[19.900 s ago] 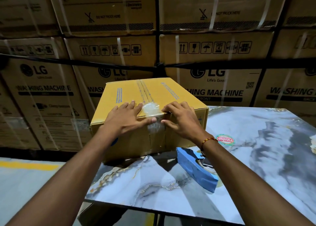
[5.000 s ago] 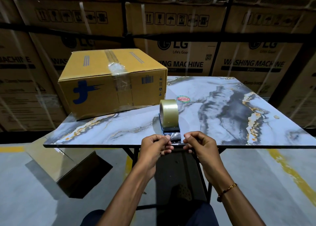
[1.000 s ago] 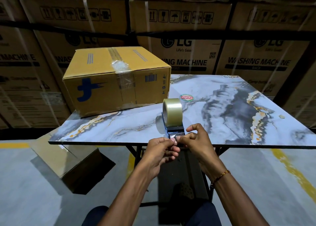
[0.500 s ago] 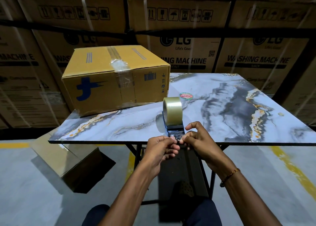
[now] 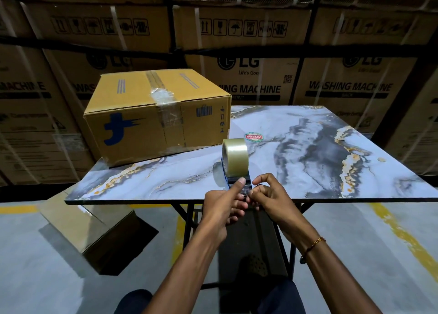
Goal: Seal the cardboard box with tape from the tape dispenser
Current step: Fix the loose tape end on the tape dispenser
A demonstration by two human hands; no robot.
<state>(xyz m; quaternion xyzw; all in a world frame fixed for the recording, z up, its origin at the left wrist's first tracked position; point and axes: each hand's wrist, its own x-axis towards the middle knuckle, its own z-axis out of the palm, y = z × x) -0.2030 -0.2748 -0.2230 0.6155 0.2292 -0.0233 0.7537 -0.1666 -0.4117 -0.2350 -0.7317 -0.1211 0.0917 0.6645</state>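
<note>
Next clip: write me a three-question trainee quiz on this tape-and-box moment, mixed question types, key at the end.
1. True or false: the cardboard box sits at the table's far left corner, apart from both hands.
2. Where does the tape dispenser stand?
A. on the box
B. near the table's front edge
C. on the floor
3. Fill in: the left hand and right hand meet at the dispenser's ____ end, the one closest to the person.

Key:
1. True.
2. B.
3. Near; both sets of fingers work there, seemingly at the loose tape end, though the tape itself is too small to make out.
</note>
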